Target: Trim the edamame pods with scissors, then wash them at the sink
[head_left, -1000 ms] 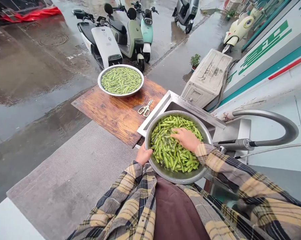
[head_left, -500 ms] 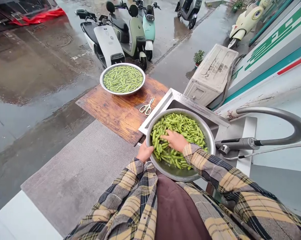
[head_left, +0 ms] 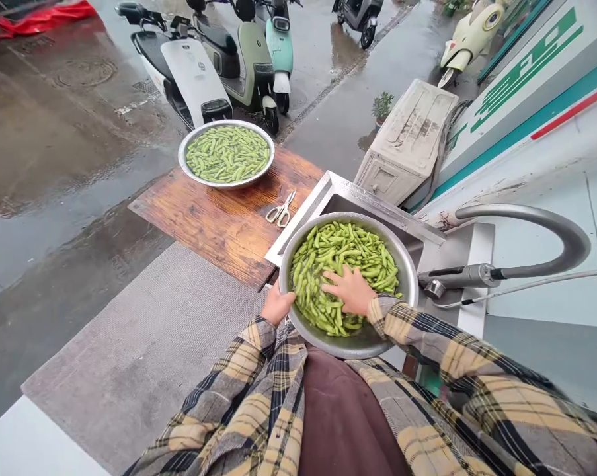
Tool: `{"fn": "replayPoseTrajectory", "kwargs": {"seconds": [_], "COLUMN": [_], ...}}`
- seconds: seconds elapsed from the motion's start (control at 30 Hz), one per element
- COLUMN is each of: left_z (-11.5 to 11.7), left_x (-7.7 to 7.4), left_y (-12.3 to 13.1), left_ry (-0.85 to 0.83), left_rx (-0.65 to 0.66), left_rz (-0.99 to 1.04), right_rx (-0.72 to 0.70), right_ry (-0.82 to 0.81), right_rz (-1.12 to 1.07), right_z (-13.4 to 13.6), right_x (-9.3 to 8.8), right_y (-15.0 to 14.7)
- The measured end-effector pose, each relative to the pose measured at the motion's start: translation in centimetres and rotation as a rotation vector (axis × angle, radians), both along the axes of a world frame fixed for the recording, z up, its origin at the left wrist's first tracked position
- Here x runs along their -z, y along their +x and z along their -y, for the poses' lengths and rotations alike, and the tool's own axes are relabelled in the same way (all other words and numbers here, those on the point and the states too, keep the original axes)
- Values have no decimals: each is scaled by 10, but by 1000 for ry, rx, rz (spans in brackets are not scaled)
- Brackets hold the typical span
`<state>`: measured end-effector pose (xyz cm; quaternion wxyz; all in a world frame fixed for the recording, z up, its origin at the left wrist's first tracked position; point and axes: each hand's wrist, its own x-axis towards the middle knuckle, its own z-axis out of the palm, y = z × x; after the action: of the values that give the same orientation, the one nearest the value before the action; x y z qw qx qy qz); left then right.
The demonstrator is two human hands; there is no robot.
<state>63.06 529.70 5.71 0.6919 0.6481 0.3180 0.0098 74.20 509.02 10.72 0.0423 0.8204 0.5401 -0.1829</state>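
A large metal basin (head_left: 408,277) rests over the front part of a steel sink (head_left: 322,192), close against my body. Green edamame pods (head_left: 372,254) in water fill much of it. My left hand (head_left: 277,304) grips the basin's left rim, thumb over the edge; its other fingers are hidden behind the wall. Among the pods is my right hand (head_left: 352,291), palm down with fingers spread, its fingertips touching the pods and water.
Left of the sink, a wooden board (head_left: 199,225) carries a second basin (head_left: 183,155) of pods in water and a pair of scissors (head_left: 281,210). A curved faucet (head_left: 541,218) arches at the right. Parked scooters (head_left: 199,79) stand beyond on wet ground.
My right hand has shifted slightly within the basin and its fingers are spread wider. Pods have moved about in the water. The view has turned slightly; my left hand stays on the rim.
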Motion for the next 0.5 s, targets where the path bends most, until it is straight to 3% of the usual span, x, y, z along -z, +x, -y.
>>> {"fn": "replayPoseTrajectory", "kwargs": {"seconds": [0.1, 0.17, 0.33, 0.43, 0.5], "left_z": [-2, -3, -3, -4, -3], "left_x": [4, 5, 2, -2, -5], "left_y": [0, 1, 1, 1, 3], "left_ry": [-20, -25, -21, -4, -1], "left_rx": [-3, 2, 19, 15, 17], "left_rz": [8, 26, 25, -28, -49], "right_rx": [211, 363, 497, 742, 994], "right_ry": [85, 205, 411, 457, 512], "right_rz": [-62, -166, -444, -484, -532], "right_z": [-25, -19, 57, 98, 102], "right_x": [-6, -18, -44, -35, -18], "right_y": [7, 15, 46, 57, 57]}}
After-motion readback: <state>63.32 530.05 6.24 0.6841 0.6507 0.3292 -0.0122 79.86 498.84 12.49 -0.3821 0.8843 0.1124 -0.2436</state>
